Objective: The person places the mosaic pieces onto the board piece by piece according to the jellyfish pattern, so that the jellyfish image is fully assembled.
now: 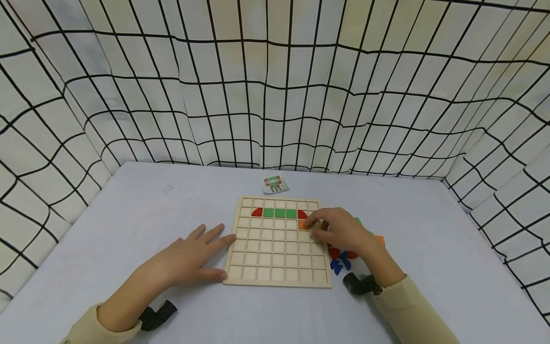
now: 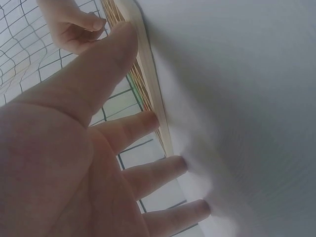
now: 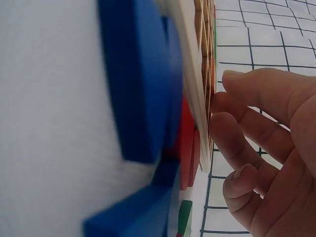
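Observation:
A wooden grid board lies flat on the table. One of its upper rows holds three green squares between two red rounded pieces. Below the right red piece, an orange square sits in a cell. My right hand reaches over the board's right edge, its index fingertip at the orange square. In the right wrist view, a gap shows between the thumb and the bent fingers. With fingers spread, my left hand rests at the board's left edge, thumb and fingertips against it.
A small pattern card lies behind the board. Beside its right edge, partly under my right forearm, are loose blue pieces, red pieces, and an orange piece. White walls with a black grid enclose the table.

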### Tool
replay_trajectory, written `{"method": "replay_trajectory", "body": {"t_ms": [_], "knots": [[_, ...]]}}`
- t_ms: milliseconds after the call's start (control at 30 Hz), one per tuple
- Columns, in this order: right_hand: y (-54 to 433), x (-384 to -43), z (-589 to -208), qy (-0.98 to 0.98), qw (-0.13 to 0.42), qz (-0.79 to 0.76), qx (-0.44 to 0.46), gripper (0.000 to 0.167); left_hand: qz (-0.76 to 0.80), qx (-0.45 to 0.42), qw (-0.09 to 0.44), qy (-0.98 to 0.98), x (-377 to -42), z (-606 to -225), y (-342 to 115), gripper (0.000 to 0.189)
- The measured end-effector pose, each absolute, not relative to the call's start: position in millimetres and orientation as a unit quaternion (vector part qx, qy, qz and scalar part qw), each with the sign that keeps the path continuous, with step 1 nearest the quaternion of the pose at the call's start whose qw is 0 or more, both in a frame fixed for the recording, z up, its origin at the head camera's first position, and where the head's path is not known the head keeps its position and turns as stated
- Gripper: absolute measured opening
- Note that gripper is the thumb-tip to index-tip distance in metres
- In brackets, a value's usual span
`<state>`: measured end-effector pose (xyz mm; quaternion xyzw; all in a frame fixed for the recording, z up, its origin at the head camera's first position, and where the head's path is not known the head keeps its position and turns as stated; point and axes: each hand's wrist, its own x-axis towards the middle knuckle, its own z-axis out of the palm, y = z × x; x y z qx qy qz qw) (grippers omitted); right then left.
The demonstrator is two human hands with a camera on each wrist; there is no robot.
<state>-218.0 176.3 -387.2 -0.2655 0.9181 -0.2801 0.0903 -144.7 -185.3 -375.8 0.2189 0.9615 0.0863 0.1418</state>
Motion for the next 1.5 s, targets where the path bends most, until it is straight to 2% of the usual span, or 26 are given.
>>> {"method": "replay_trajectory", "body": {"t_ms": [200,600,800,1267,1500], "knots": [[181.2,-220.5,-382.7,0.922,0.101,-0.277,-0.253,0.021,0.087,0.218,0.142,0.961,-145.9,-375.4,-184.7,0.081],[211.6,-227.7,-367.9,0.938,0.065,-0.262,-0.217,0.024,0.087,0.226,0.140,0.960,-144.0,-374.5,-184.3,0.081],[218.7,-228.6,-364.9,0.940,0.087,-0.263,-0.198,0.026,0.087,0.225,0.141,0.960,-143.9,-374.3,-184.2,0.082],[214.1,-226.2,-376.2,0.942,0.193,-0.224,-0.156,0.020,0.091,0.221,0.139,0.961,-144.1,-376.1,-185.0,0.082],[206.8,-223.8,-378.7,0.947,0.180,-0.203,-0.174,0.023,0.091,0.221,0.139,0.961,-144.4,-375.3,-185.1,0.081]]}}
